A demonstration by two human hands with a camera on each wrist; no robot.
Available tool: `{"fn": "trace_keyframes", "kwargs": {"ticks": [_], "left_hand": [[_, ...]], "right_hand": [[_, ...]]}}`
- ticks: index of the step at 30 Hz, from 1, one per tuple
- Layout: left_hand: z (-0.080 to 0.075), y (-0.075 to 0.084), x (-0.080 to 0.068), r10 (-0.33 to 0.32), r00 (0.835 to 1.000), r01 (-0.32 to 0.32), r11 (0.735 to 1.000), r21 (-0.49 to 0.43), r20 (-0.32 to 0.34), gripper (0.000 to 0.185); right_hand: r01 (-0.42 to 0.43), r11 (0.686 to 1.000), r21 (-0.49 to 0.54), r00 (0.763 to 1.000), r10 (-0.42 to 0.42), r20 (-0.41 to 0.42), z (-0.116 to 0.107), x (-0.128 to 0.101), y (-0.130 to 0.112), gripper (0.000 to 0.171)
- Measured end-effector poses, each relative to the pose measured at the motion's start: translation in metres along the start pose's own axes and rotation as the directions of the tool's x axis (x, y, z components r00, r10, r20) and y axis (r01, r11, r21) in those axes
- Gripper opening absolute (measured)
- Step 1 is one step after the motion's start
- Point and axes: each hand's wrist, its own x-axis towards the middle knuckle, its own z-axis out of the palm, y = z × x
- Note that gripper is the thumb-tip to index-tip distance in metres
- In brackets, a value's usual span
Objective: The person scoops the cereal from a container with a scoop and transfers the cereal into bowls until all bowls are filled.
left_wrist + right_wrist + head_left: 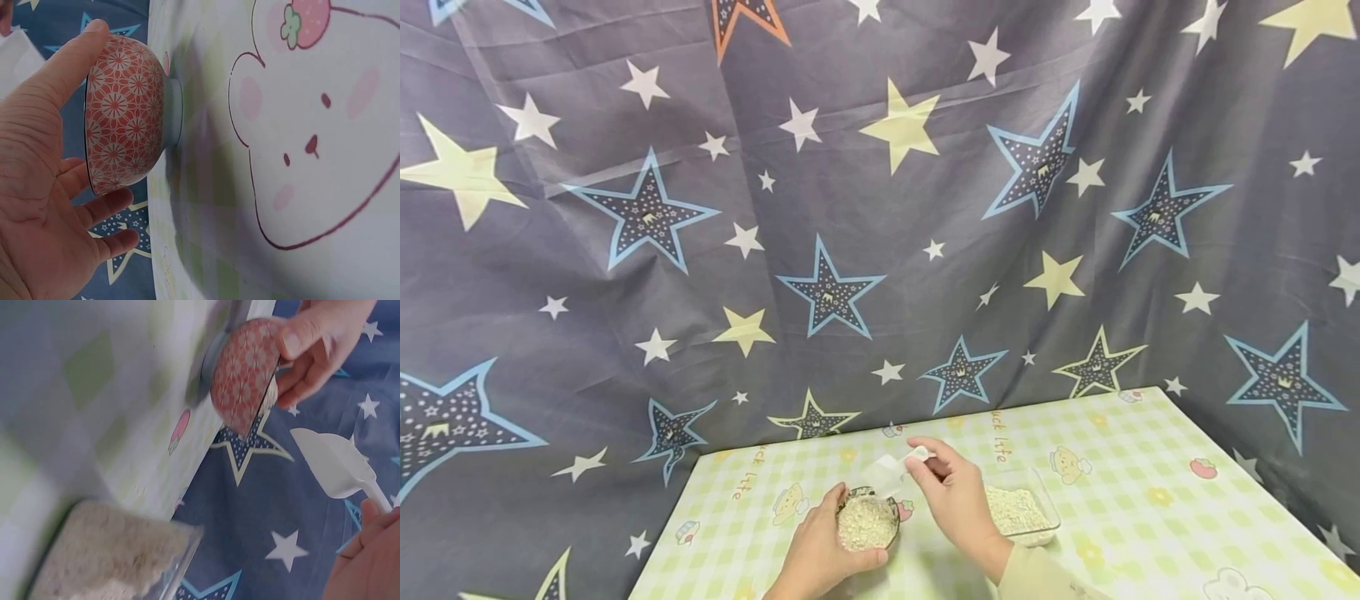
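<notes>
A red bowl with a white floral pattern stands on the table, filled with pale flakes that look like oats. My left hand holds it from the side, thumb and index finger at the rim. Its other fingers spread beyond the bowl in the left wrist view. With thumb and fingers, my right hand grips the handle of a white scoop. The scoop is over the far side of the bowl, its head tilted toward it, and no flakes show in it.
To the right of the bowl, partly behind my right wrist, a clear rectangular container holds more of the pale flakes. A green-checked cloth with cartoon prints covers the table. Behind it hangs a dark star-patterned curtain.
</notes>
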Motion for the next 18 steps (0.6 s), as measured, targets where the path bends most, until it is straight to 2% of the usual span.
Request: {"fn": "trace_keyframes", "kwargs": {"ticks": [3,6,9,12,14,18], "left_hand": [[0.0,0.0,-0.002,-0.002,1.0,0.002,1.0,-0.005,-0.005,0.127],[-0.001,0.001,-0.003,-0.002,1.0,0.002,1.0,-0.011,-0.008,0.127],[-0.001,0.002,-0.003,-0.007,1.0,0.007,1.0,-0.022,0.001,0.126],[-0.002,0.002,-0.003,-0.015,1.0,0.016,0.999,-0.032,0.015,0.126],[-0.002,0.003,-0.003,-0.017,1.0,0.018,0.999,-0.032,0.024,0.126],[-0.004,0.003,-0.001,-0.014,0.999,0.014,1.0,-0.017,0.033,0.127]], "right_hand": [[-0.063,0.997,0.045,0.998,0.064,-0.019,-0.008,0.003,0.003,0.026],[-0.161,0.983,0.085,0.986,0.163,-0.026,-0.018,0.005,0.004,0.029],[-0.289,0.946,0.149,0.954,0.297,-0.031,-0.029,0.008,0.006,0.032],[-0.379,0.901,0.21,0.918,0.396,-0.04,-0.042,0.01,0.008,0.034],[-0.404,0.883,0.237,0.903,0.427,-0.05,-0.054,0.01,0.011,0.035],[-0.411,0.879,0.241,0.894,0.44,-0.08,-0.082,0.01,0.018,0.038]]}}
